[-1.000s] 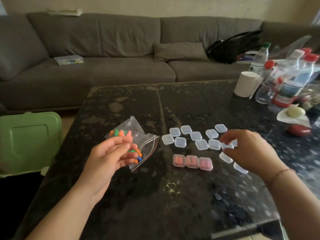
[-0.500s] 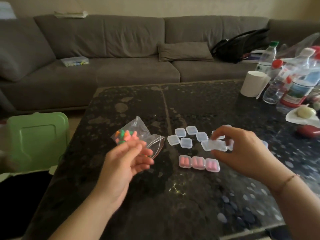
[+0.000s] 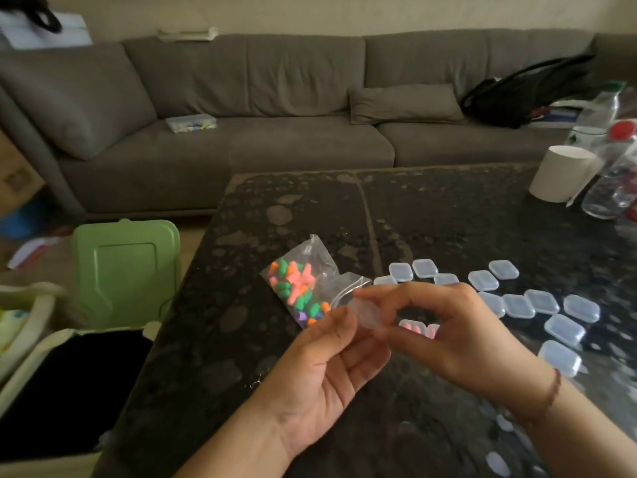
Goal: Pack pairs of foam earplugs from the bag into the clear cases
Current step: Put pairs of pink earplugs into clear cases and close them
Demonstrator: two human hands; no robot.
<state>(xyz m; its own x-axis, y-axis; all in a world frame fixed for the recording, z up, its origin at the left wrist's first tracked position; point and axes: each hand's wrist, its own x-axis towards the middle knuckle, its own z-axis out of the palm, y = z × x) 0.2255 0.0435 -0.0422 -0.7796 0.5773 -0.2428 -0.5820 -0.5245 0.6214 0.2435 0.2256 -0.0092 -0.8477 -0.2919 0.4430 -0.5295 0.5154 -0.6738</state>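
Observation:
A clear zip bag (image 3: 312, 288) of coloured foam earplugs lies on the dark stone table (image 3: 431, 208), just beyond my hands. Both hands meet over the table's middle on one small clear case (image 3: 366, 313). My right hand (image 3: 458, 336) pinches the case between thumb and fingers. My left hand (image 3: 331, 370) holds its near edge with thumb and fingertips. Several empty clear cases (image 3: 517, 305) are spread on the table to the right. Cases with pink earplugs (image 3: 418, 328) show partly behind my right hand.
A white cup (image 3: 560, 174) and plastic bottles (image 3: 610, 188) stand at the table's far right. A green plastic lid (image 3: 125, 270) lies left of the table. A grey sofa (image 3: 275, 132) with a black bag (image 3: 520, 94) runs behind.
My right hand picked a clear case from the table and carried it left. My left hand left the bag and rose to meet it. The camera view swung left.

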